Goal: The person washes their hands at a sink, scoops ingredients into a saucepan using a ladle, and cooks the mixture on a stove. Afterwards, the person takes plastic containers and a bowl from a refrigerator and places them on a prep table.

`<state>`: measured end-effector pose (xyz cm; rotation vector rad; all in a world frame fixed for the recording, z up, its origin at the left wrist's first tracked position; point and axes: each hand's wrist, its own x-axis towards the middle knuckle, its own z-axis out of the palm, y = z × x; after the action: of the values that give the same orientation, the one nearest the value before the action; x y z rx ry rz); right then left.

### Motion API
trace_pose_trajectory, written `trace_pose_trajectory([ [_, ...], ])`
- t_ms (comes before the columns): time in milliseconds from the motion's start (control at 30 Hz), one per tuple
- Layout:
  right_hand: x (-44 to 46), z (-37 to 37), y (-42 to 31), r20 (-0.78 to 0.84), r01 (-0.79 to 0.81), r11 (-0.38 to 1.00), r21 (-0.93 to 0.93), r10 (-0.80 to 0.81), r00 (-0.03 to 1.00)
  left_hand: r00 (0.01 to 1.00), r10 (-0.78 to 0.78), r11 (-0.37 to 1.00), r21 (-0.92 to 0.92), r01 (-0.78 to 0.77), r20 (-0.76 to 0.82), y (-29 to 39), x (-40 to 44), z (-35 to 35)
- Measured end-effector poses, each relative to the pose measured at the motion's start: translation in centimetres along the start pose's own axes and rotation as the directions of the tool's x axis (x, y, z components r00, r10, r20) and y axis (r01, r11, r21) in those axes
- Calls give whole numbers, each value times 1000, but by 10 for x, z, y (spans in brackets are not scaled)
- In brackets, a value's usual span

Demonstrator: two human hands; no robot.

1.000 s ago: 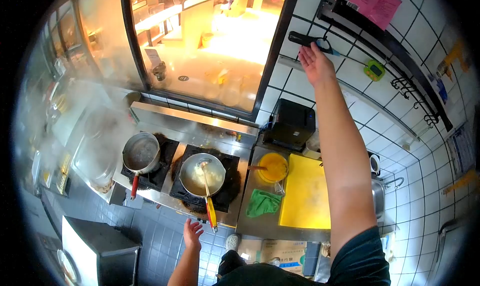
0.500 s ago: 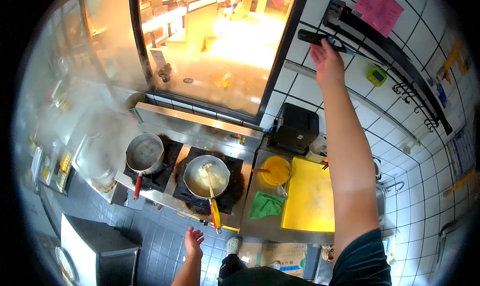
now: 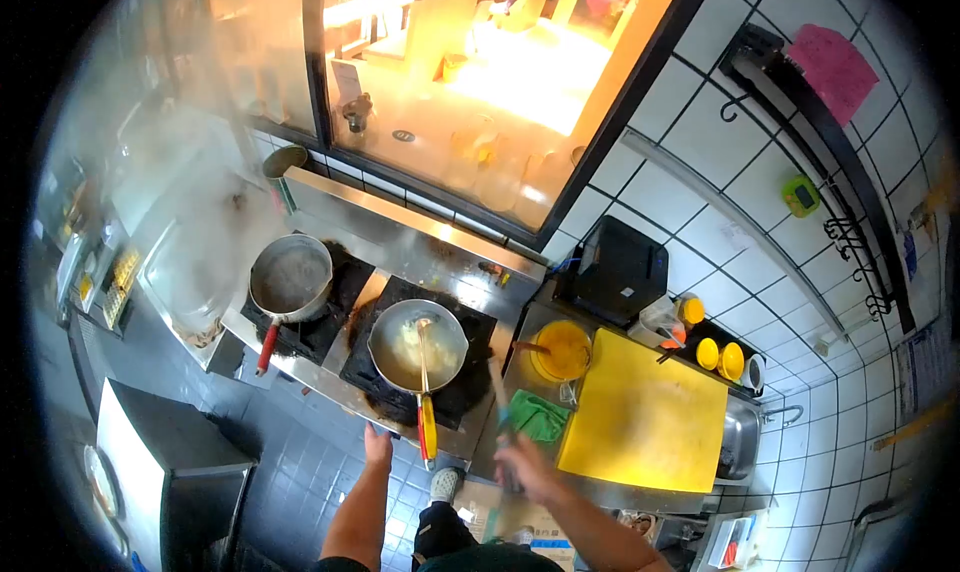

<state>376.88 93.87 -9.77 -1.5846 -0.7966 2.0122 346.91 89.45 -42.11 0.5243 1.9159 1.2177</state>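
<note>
My right hand (image 3: 527,469) is closed around the dark handle of a long, narrow tool (image 3: 499,387). Motion blurs the tool, so its kind is unclear; its far end points up beside the right-hand burner. At the front edge of the stove is my left hand (image 3: 377,446), its fingers mostly hidden. Between and beyond my hands, a saucepan (image 3: 459,340) stands on the right burner with pale, cloudy food inside. A wooden-looking stick (image 3: 425,350) leans in it, over its yellow and red handle (image 3: 428,430).
A second pot (image 3: 292,277) with a red handle sits on the left burner, steam rising farther left. Right of the stove are a green cloth (image 3: 538,417), a bowl of orange-yellow liquid (image 3: 565,350) and a yellow board (image 3: 650,412). A hook rack (image 3: 845,162) hangs on the wall.
My right hand has taken the long tool from the wall rack and brought it down before the counter. My left hand has moved up to the stove's front edge. The view has shifted.
</note>
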Motion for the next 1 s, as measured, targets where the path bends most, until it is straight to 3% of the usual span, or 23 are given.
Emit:
trace_pose_trajectory([
  [67, -3, 8, 24, 39, -36, 981, -191, 44, 998, 983, -79, 991, -90, 95, 168, 42, -4, 7],
  [100, -5, 10, 32, 55, -53, 957, -284, 71, 996, 991, -51, 993, -102, 64, 121, 35, 0, 12],
  [200, 18, 6, 65, -7, -63, 929, -364, 65, 998, 981, -75, 970, 242, 29, 180, 25, 5, 4],
  [233, 27, 1, 71, -31, -125, 930, -347, 122, 992, 985, 14, 945, 319, -69, 174, 24, 4, 3],
  [267, 41, -10, 91, -12, 10, 898, -439, -17, 1000, 982, 91, 945, 296, -137, 165, 9, 6, 2],
  [300, 45, -10, 100, -67, -18, 925, -379, -8, 998, 975, 126, 950, 260, -171, 181, 2, 5, -1],
  [333, 49, -9, 108, -122, -40, 948, -316, 1, 993, 989, 46, 952, 292, -86, 141, 14, -2, -1],
  [367, 43, -5, 82, -64, -101, 877, -470, 80, 995, 992, 88, 953, 282, -111, 94, 18, -6, 1],
  [400, 56, -11, 101, -41, 30, 840, -542, -62, 997, 997, -28, 981, 196, 13, 72, -28, 10, 1],
  [433, 46, -4, 73, -7, 16, 802, -597, -25, 1000, 998, -34, 998, 50, 32, 47, -61, 21, 4],
  [467, 46, 0, 73, -52, 59, 805, -590, -111, 992, 990, -93, 968, -225, 115, 107, -48, 11, 5],
  [533, 59, 1, 94, -89, 195, 752, -629, -319, 943, 970, -195, 944, -240, 226, 146, -7, -7, 5],
  [567, 57, 5, 85, -86, 208, 761, -614, -327, 941, 936, -325, 868, -351, 352, 134, -3, -8, 8],
  [600, 54, 9, 74, -83, 222, 770, -598, -334, 939, 930, -322, 824, -432, 367, 177, -13, -3, 7],
  [667, 60, 15, 73, -94, 246, 762, -599, -372, 923, 897, -352, 756, -483, 442, 269, -11, -3, 2],
  [700, 63, 20, 69, -99, 229, 763, -605, -358, 929, 866, -417, 763, -412, 499, 276, -20, 6, -4],
  [767, 72, 25, 71, -122, 234, 777, -584, -370, 921, 796, -539, 750, -272, 603, 276, -53, 30, -10],
  [867, 91, 30, 90, -162, 225, 811, -540, -363, 918, 776, -589, 730, -262, 631, 225, -67, 40, -15],
  [900, 97, 33, 95, -175, 229, 813, -536, -372, 911, 751, -619, 577, -517, 633, 229, -58, 36, -12],
  [1000, 96, 37, 84, -170, 174, 824, -540, -309, 936, 735, -615, 657, -329, 678, 286, 8, 5, 0],
])
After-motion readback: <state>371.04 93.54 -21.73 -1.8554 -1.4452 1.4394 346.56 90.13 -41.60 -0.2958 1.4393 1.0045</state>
